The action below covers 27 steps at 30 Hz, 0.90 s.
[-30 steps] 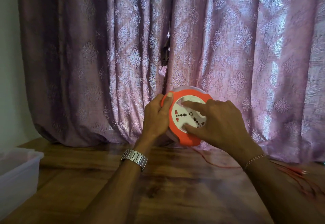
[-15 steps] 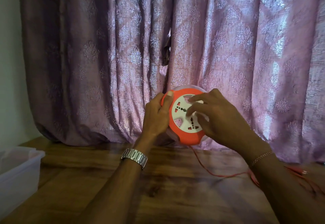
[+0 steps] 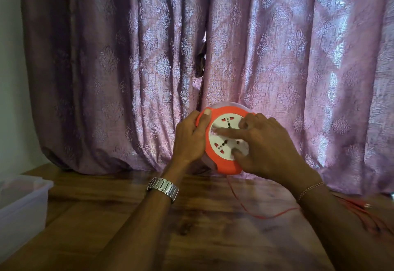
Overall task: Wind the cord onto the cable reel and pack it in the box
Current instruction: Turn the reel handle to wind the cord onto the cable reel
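Head view: left hand (image 3: pixel 188 140) in firm grip round orange cable reel (image 3: pixel 223 164), right hand (image 3: pixel 264 149) fingers on its unlabelled socket face (image 3: pixel 223 128).

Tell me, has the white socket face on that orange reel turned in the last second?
Yes. The white socket face has rotated inside the orange rim; its socket rows sit at a different angle against the left hand gripping that rim.
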Each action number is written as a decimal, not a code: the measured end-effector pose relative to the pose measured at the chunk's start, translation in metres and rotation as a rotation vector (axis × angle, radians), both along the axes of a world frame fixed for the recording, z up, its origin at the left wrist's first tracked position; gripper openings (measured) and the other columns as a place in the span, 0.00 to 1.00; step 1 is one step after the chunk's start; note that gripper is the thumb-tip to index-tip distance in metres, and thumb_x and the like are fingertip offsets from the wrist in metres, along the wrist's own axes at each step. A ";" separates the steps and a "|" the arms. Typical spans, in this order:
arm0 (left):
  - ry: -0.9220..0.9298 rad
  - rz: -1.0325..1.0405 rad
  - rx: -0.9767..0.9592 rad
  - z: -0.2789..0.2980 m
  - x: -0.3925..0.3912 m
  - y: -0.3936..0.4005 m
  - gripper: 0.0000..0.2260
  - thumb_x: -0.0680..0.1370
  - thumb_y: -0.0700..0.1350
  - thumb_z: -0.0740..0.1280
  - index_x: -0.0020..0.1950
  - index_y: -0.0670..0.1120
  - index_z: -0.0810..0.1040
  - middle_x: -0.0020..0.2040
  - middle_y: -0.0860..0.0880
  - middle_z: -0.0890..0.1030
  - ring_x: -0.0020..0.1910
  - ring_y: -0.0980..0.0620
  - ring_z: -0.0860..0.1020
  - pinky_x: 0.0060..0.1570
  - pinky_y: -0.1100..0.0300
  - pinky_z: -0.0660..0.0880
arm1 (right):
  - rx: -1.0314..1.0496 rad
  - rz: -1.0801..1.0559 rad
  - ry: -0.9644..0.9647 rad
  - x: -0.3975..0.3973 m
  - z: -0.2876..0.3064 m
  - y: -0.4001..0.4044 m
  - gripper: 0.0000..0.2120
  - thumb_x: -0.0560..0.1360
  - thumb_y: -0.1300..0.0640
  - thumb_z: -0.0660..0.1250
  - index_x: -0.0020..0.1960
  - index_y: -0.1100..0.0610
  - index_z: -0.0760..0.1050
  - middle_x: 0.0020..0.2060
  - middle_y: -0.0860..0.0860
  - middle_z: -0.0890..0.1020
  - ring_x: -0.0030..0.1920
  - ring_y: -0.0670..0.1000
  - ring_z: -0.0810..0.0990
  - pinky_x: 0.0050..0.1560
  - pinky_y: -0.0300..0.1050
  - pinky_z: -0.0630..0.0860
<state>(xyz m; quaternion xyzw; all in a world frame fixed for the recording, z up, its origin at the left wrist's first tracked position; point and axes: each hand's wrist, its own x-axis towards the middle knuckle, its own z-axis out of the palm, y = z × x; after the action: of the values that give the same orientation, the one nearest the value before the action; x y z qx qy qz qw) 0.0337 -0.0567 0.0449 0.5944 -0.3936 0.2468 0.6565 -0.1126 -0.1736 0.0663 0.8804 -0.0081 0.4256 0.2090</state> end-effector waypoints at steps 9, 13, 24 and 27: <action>0.031 -0.017 0.003 0.002 -0.002 0.000 0.27 0.78 0.66 0.60 0.39 0.41 0.72 0.34 0.45 0.78 0.35 0.50 0.74 0.42 0.43 0.75 | 0.167 0.032 -0.242 0.007 -0.003 0.004 0.32 0.62 0.23 0.58 0.60 0.37 0.77 0.31 0.46 0.84 0.35 0.56 0.81 0.34 0.45 0.76; 0.022 -0.021 0.008 -0.001 -0.001 -0.001 0.29 0.77 0.67 0.59 0.39 0.40 0.73 0.36 0.40 0.80 0.36 0.40 0.78 0.42 0.39 0.76 | 0.132 -0.016 -0.209 0.004 0.000 0.000 0.32 0.63 0.21 0.56 0.60 0.36 0.76 0.33 0.47 0.84 0.37 0.55 0.82 0.33 0.44 0.73; 0.022 -0.022 0.001 -0.001 0.003 -0.001 0.26 0.79 0.64 0.60 0.40 0.40 0.73 0.36 0.39 0.80 0.35 0.48 0.75 0.41 0.39 0.75 | 0.180 0.290 0.111 -0.001 0.007 -0.009 0.21 0.68 0.67 0.66 0.49 0.42 0.82 0.64 0.47 0.76 0.57 0.50 0.70 0.47 0.57 0.77; 0.012 -0.012 0.007 -0.001 0.004 -0.002 0.25 0.80 0.62 0.60 0.41 0.40 0.74 0.36 0.40 0.80 0.36 0.46 0.75 0.42 0.42 0.75 | 0.147 0.232 0.197 -0.001 0.006 -0.002 0.26 0.67 0.67 0.67 0.52 0.38 0.81 0.69 0.48 0.71 0.63 0.56 0.69 0.48 0.54 0.78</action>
<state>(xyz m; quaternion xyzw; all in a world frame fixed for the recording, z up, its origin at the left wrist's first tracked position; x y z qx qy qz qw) 0.0380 -0.0589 0.0436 0.5959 -0.3942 0.2379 0.6580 -0.1131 -0.1756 0.0724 0.9258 0.0830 0.3568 0.0930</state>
